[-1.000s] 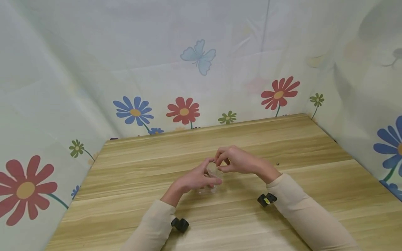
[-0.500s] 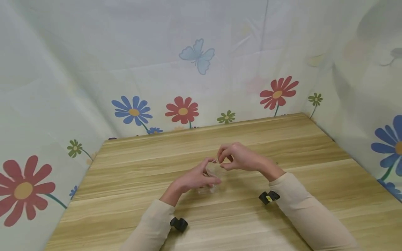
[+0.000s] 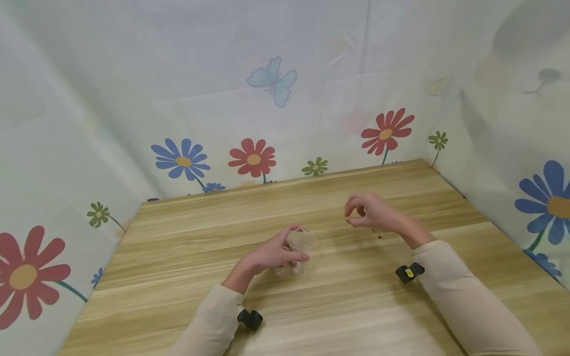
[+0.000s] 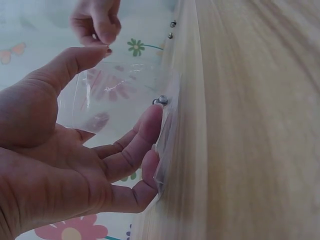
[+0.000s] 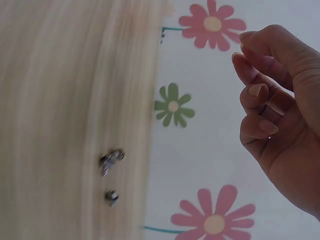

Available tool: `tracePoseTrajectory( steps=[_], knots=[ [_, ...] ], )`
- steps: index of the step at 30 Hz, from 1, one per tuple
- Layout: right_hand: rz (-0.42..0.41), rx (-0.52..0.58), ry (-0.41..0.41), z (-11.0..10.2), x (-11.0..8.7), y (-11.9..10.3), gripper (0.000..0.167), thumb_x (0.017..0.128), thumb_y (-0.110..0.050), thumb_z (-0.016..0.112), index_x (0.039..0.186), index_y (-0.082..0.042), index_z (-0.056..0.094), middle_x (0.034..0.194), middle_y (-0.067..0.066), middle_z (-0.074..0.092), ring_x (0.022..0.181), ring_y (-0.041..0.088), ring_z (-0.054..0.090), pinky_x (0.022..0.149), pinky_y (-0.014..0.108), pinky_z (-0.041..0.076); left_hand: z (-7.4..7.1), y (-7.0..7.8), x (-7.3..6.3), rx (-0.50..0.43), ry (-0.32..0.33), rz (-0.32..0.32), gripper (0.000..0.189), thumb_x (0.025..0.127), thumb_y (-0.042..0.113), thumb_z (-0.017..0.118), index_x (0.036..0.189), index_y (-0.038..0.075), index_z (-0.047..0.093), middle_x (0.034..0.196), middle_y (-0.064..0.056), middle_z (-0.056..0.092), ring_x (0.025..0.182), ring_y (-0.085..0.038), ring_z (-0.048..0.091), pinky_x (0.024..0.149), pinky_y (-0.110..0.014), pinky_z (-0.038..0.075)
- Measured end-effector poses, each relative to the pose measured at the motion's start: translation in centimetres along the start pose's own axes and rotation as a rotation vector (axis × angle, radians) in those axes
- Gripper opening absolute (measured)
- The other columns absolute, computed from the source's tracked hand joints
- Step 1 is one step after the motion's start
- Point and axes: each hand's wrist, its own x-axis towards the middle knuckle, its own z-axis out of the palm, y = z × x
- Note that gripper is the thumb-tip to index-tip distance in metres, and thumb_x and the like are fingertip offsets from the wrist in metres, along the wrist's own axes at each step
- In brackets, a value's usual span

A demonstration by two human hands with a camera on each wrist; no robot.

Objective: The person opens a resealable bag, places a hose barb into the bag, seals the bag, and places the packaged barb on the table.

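The left hand [image 3: 273, 253] grips a limp, thin, clear plastic bag [image 3: 303, 241], thumb at one edge and curved fingers at the other, so the film stands apart between them. That spread looks worth holding: firm pressure at the edges only, since such slick, creasing film would likely collapse if squeezed. A small, shiny silver metal piece [image 4: 161, 100] shows by a fingertip, probably inside the bag, though glare blurs that. The right hand [image 3: 371, 212] hangs well apart, fingers loosely curved, thumb near forefinger, nothing visible between them. For hard, stubby bits, a light fingertip pinch should serve best. Below it, small silvery metal pieces [image 5: 111, 162] lie on the flat, yellow-brown wood-grain table [image 3: 338, 306]; behind hangs a smooth, faintly wrinkled white flower-printed sheet [image 3: 200, 74].
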Motion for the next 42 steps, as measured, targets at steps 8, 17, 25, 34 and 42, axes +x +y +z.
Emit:
tracePoseTrajectory(
  steps=[8,17,25,34,42],
  knots=[
    [0.071,-0.044,0.033,0.1,-1.0,2.2,0.005,0.085,-0.003,0.077,0.084,-0.006,0.072,0.086,0.001,0.061,0.071,0.020,0.051,0.063,0.029,0.043,-0.1,-0.1,-0.1,0.009,0.001,-0.004,0.080,0.089,0.035,0.078,0.151,0.023,0.029,0.106,-0.017,0.057,0.088,-0.030,0.066,0.063,-0.037,0.046],
    [0.164,-0.060,-0.025,-0.1,-1.7,4.1,0.004,0.087,-0.002,0.074,0.084,-0.002,0.070,0.088,0.005,0.063,0.075,0.022,0.054,0.066,0.031,0.045,-0.2,-0.1,0.1,0.013,0.003,-0.001,0.079,0.088,0.036,0.078,0.150,0.025,0.029,0.104,-0.016,0.060,0.083,-0.030,0.064,0.057,-0.034,0.042],
    [0.202,-0.053,-0.109,0.1,-2.1,5.3,0.006,0.083,0.001,0.072,0.088,-0.001,0.070,0.089,0.007,0.065,0.076,0.020,0.057,0.067,0.033,0.047,-0.2,-0.1,0.1,0.001,-0.003,0.009,0.084,0.089,0.034,0.077,0.154,0.019,0.026,0.103,-0.016,0.059,0.084,-0.030,0.065,0.062,-0.035,0.045],
    [0.247,-0.103,-0.200,-0.2,-2.5,5.7,0.007,0.078,0.000,0.073,0.085,-0.001,0.070,0.087,0.006,0.066,0.080,0.021,0.059,0.074,0.038,0.050,-0.1,-0.1,0.0,0.000,0.001,0.000,0.080,0.089,0.035,0.078,0.151,0.023,0.029,0.105,-0.017,0.059,0.085,-0.030,0.065,0.061,-0.034,0.045],
    [0.270,-0.140,-0.253,-0.5,-2.5,5.6,0.006,0.079,0.002,0.072,0.080,-0.004,0.070,0.086,0.004,0.064,0.078,0.018,0.057,0.074,0.038,0.050,-0.1,-0.1,-0.1,-0.008,0.005,-0.006,0.078,0.088,0.036,0.079,0.149,0.026,0.031,0.105,-0.016,0.060,0.081,-0.029,0.064,0.058,-0.034,0.044]
  ],
)
